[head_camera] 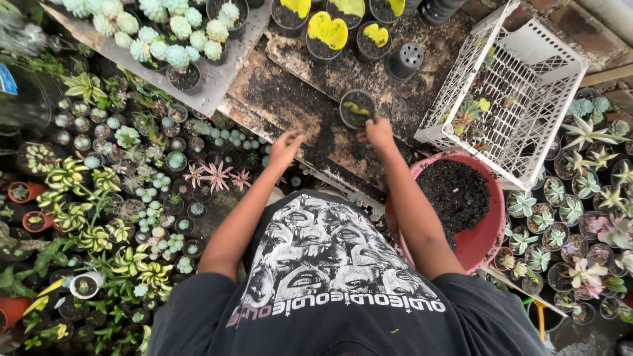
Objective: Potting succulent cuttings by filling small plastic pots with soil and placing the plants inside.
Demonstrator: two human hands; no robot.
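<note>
The right hand (379, 132), fingers narrowed, is touching the small black pot (357, 109) mid-board (283, 99); the left hand (285, 149), fingers loosely curled, is hovering empty near the board's front edge.

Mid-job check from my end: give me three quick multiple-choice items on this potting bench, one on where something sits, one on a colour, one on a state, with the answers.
1. Where is the red basin of soil?
A. By the person's right arm, below the white crate
B. On the grey tray at top left
C. Among the plants at far left

2. What colour are the heart-shaped leaves in the pots at the top?
A. Pink
B. Yellow
C. Blue

3. What is the state of the small black pot near the right hand?
A. Tipped on its side
B. Upright, filled with soil
C. Upright, empty

Answers:
1 A: the basin sits beside the right forearm, under the crate's lower edge.
2 B: the hearts are bright yellow.
3 B: its mouth faces up with dark soil and a small yellowish cutting; the left hand is apart from it.
</note>
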